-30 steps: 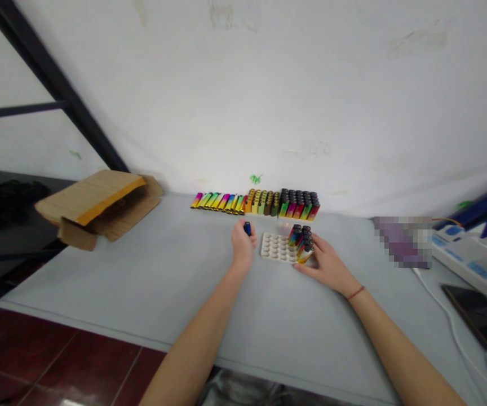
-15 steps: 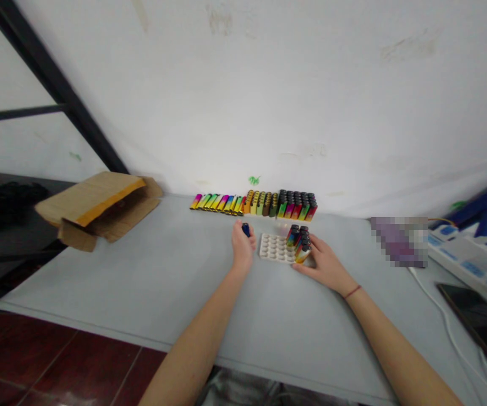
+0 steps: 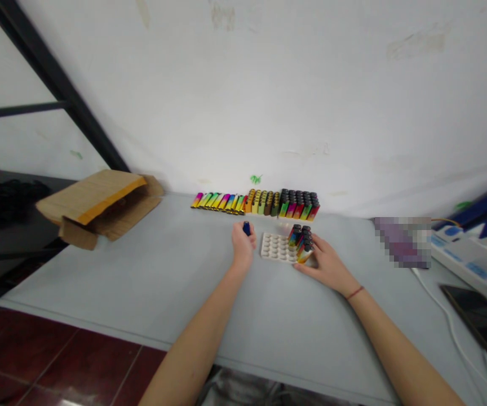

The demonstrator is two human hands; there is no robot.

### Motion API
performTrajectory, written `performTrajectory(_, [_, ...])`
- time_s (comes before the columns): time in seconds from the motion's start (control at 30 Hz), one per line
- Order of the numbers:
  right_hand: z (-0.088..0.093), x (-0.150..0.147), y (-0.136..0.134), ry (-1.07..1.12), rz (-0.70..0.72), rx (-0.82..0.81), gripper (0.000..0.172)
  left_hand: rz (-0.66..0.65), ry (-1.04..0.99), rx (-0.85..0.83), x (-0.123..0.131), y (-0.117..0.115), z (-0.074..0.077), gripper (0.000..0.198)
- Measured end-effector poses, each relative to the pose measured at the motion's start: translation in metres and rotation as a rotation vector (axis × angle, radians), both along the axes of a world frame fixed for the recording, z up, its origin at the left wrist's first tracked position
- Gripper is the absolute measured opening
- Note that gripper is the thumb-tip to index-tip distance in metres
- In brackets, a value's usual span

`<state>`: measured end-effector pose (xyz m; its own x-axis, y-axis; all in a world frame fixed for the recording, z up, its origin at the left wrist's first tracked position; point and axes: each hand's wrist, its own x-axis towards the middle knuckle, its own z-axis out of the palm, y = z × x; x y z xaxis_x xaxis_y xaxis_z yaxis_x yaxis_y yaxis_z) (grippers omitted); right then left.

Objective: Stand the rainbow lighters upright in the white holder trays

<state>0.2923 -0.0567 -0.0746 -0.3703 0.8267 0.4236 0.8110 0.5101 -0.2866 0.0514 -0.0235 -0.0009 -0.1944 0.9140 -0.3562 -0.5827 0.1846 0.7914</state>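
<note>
Clasping a blue object, left fingers curled tight, right fingers spread beside tray

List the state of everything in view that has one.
left hand: closed around a dark blue item
dark blue item: held, top end showing
right hand: fingers spread at the tray's right end
white tray: partly filled, left cups empty
lighters in the tray: standing, black ends up
black-topped group behind: upright
foil-coloured row: lying side by side
cardboard box: open
phone: screen dark
</note>
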Motion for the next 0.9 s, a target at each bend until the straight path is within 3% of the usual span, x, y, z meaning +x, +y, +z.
performTrajectory(0.1, [0.001,0.0,0.0,-0.005,0.003,0.004,0.077,0.053,0.069,0.029,0.001,0.001,-0.001,0.036])
performTrajectory(0.23, [0.001,0.0,0.0,-0.007,0.006,-0.006,0.076,0.024,0.108,0.091,0.004,0.0,-0.007,0.036])
performTrajectory(0.37, [0.002,-0.001,-0.001,-0.002,0.001,-0.016,0.075,-0.078,0.33,0.334,0.009,-0.007,-0.016,0.023])
performTrajectory(0.47, [0.003,-0.002,-0.001,0.005,0.006,-0.011,0.076,-0.192,0.489,0.492,0.014,-0.012,-0.021,0.027])
performTrajectory(0.63, [0.004,-0.003,-0.001,0.003,0.011,-0.002,0.076,-0.21,0.719,0.71,0.016,-0.011,-0.022,0.026])
performTrajectory(0.9, [0.003,-0.003,-0.002,0.014,0.006,-0.004,0.078,-0.402,0.759,0.691,0.016,-0.013,-0.021,0.023])
